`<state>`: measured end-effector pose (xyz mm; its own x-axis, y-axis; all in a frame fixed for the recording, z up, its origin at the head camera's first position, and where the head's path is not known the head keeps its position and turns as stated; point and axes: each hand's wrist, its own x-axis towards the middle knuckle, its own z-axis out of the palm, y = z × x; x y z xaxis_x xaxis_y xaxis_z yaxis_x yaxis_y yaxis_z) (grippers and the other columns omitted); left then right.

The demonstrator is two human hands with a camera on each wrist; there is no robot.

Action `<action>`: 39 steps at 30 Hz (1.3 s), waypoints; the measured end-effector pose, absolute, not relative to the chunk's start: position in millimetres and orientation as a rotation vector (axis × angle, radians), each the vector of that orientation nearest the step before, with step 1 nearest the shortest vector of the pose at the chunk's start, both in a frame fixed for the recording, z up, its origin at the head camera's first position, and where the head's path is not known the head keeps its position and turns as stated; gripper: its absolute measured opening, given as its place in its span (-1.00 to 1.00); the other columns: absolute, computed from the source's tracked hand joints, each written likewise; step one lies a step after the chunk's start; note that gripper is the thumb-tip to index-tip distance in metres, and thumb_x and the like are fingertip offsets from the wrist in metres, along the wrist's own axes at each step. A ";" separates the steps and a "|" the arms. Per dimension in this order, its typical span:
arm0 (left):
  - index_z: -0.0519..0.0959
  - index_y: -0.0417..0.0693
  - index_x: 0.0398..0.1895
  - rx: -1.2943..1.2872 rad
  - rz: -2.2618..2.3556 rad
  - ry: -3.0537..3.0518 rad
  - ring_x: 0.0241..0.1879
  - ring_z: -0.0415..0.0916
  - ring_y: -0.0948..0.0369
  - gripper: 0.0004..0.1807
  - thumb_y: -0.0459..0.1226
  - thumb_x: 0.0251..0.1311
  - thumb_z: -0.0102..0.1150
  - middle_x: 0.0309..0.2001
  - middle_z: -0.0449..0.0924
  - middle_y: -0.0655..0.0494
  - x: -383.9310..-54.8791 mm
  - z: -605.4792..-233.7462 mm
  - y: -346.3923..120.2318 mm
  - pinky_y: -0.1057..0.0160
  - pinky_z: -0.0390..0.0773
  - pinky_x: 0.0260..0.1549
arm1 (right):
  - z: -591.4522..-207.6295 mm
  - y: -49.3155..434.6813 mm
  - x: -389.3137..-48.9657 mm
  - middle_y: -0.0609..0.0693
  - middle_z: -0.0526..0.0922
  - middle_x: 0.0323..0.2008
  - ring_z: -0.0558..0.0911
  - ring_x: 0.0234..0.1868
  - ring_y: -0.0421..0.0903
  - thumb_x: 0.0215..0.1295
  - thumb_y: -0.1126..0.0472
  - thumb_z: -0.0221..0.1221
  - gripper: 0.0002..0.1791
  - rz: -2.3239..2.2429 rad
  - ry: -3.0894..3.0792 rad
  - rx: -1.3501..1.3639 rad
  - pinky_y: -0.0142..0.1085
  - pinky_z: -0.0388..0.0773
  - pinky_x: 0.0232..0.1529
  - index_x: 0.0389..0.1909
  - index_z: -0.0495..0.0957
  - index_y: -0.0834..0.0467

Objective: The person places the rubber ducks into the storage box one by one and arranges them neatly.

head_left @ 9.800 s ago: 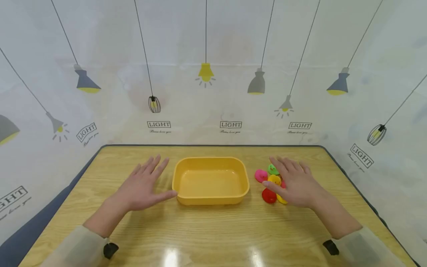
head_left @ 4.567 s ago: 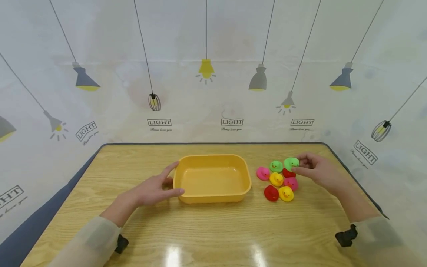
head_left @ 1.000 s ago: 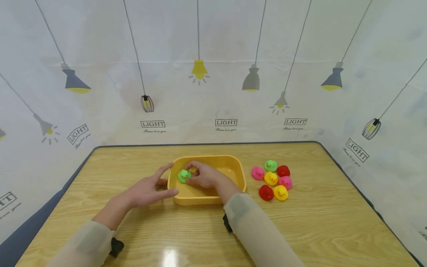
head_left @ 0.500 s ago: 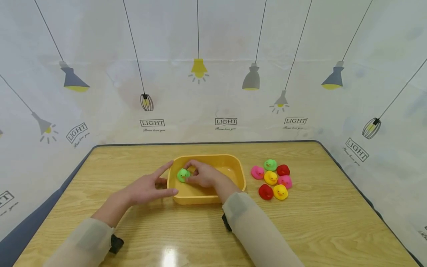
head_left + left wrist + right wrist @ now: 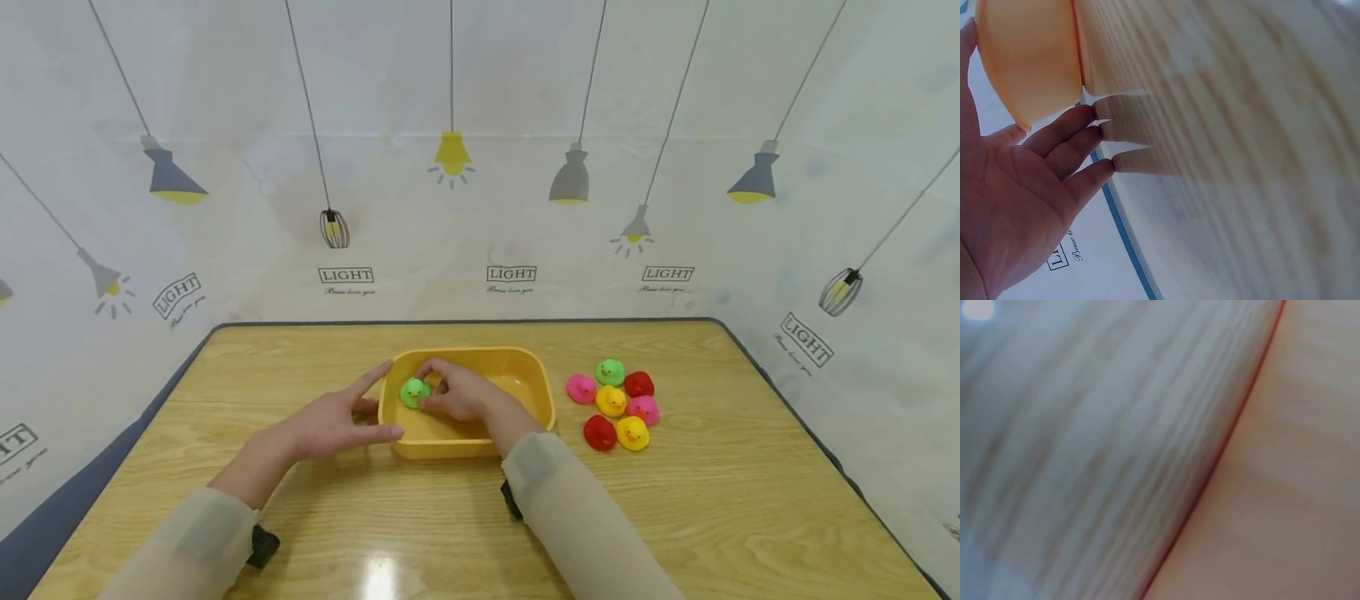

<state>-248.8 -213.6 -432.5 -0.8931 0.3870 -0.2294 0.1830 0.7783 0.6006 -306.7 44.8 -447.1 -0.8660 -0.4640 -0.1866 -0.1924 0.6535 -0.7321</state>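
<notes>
In the head view, a green rubber duck (image 5: 415, 392) stands inside the left end of a yellow plastic basin (image 5: 480, 451). My right hand (image 5: 461, 393) reaches into the basin from the right and pinches the duck between thumb and fingers. Against the basin's left end rests my left hand (image 5: 333, 425), thumb and index finger spread at the rim. The left wrist view shows that hand's other fingers (image 5: 1088, 181) loosely extended, their tips down on the table beside the basin wall (image 5: 1032, 62). In the right wrist view the basin's side (image 5: 1285, 506) fills the right part; the hand is hidden.
Right of the basin lie several rubber ducks on the wooden table (image 5: 720, 500): a green duck (image 5: 610, 372), pink ducks (image 5: 581, 387), red ducks (image 5: 600, 432) and yellow ducks (image 5: 633, 433). A lamp-patterned backdrop (image 5: 405, 233) rises behind the table.
From hovering open, my left hand came to the basin's left end. My right hand took a green duck from the group and carried it left into the basin. Over the last second both hands stay still.
</notes>
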 end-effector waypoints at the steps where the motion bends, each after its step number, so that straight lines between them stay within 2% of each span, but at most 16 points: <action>1: -0.23 0.53 0.83 0.436 0.841 2.628 0.56 0.39 -0.36 0.23 0.49 0.29 0.27 0.53 0.52 -0.24 -248.9 -432.4 -213.5 -0.51 0.35 0.47 | -447.3 44.9 -306.8 -0.06 0.54 -0.31 0.51 -0.24 -0.09 0.57 0.03 0.36 -0.69 -1.059 2.513 -0.525 -0.26 0.44 -0.13 0.22 0.56 -0.17; 14: -0.23 0.52 0.83 0.440 0.854 2.618 0.55 0.41 -0.34 0.23 0.47 0.30 0.28 0.54 0.51 -0.26 -250.6 -431.8 -215.0 -0.50 0.37 0.47 | -446.0 43.5 -307.3 -0.05 0.55 -0.30 0.54 -0.21 -0.08 0.56 0.05 0.37 -0.70 -1.073 2.513 -0.553 -0.25 0.46 -0.08 0.20 0.56 -0.15; 24: -0.24 0.57 0.82 0.450 0.865 2.612 0.55 0.42 -0.32 0.22 0.47 0.30 0.28 0.53 0.53 -0.22 -252.8 -434.9 -215.1 -0.49 0.36 0.48 | -445.9 46.0 -310.4 -0.01 0.67 -0.17 0.60 -0.13 -0.05 0.50 0.08 0.43 -0.61 -1.070 2.509 -0.572 -0.20 0.54 0.03 0.24 0.56 -0.15; 33: -0.22 0.55 0.83 0.441 0.868 2.603 0.57 0.36 -0.37 0.23 0.47 0.28 0.29 0.54 0.52 -0.24 -251.5 -434.1 -214.9 -0.54 0.31 0.48 | -435.2 54.0 -309.0 0.05 0.67 -0.11 0.60 -0.29 -0.03 0.49 0.15 0.44 -0.49 -1.171 2.377 -0.540 -0.29 0.60 -0.26 0.35 0.51 -0.14; 36: -0.22 0.57 0.82 0.434 0.860 2.607 0.57 0.35 -0.38 0.22 0.48 0.28 0.28 0.55 0.50 -0.24 -250.9 -433.4 -215.3 -0.55 0.30 0.48 | -427.6 57.2 -306.9 0.06 0.67 -0.06 0.64 -0.30 0.03 0.48 0.16 0.43 -0.44 -1.165 2.379 -0.572 -0.24 0.65 -0.28 0.41 0.48 -0.13; 39: -0.22 0.57 0.82 0.430 0.856 2.611 0.57 0.36 -0.37 0.22 0.48 0.28 0.28 0.55 0.50 -0.24 -250.4 -432.9 -215.9 -0.55 0.30 0.48 | -418.7 60.1 -306.3 0.06 0.67 -0.03 0.66 -0.25 0.04 0.46 0.19 0.44 -0.39 -1.159 2.406 -0.647 -0.22 0.66 -0.21 0.45 0.48 -0.07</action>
<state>-250.4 -215.9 -432.9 -0.8895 0.3894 -0.2391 0.1723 0.7705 0.6137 -306.3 60.1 -418.7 -0.8168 -0.5584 -0.1449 -0.2349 0.5512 -0.8006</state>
